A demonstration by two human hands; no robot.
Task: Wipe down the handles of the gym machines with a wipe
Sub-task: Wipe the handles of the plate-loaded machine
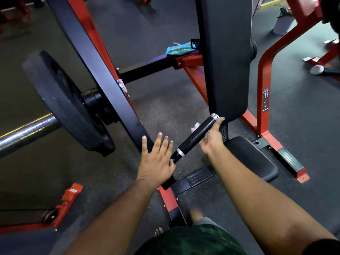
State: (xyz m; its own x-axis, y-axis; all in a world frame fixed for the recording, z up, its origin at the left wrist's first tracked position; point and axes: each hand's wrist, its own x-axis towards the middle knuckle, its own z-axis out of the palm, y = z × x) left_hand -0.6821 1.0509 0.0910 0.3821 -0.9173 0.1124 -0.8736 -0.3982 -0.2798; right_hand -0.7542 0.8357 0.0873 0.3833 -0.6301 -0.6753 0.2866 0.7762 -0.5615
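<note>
Two bare hands work at one black cylindrical machine handle with silver end rings (196, 136). The right grip (211, 138) is wrapped around the handle's upper half, clenched over a white wipe (195, 126) whose crumpled edge pokes out on the far side. The left grip (157, 159) is released, fingers spread flat against the black steel arm (103, 80), just beside the handle's lower end.

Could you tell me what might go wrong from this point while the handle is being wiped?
1. The wipe shows only as a small bunched bit past the handle; the right hand may be rubbing partly bare and lose it.
2. The left hand lies flat by the handle's base, beside the loaded arm with its weight plate; any swing could pinch fingers.
</note>
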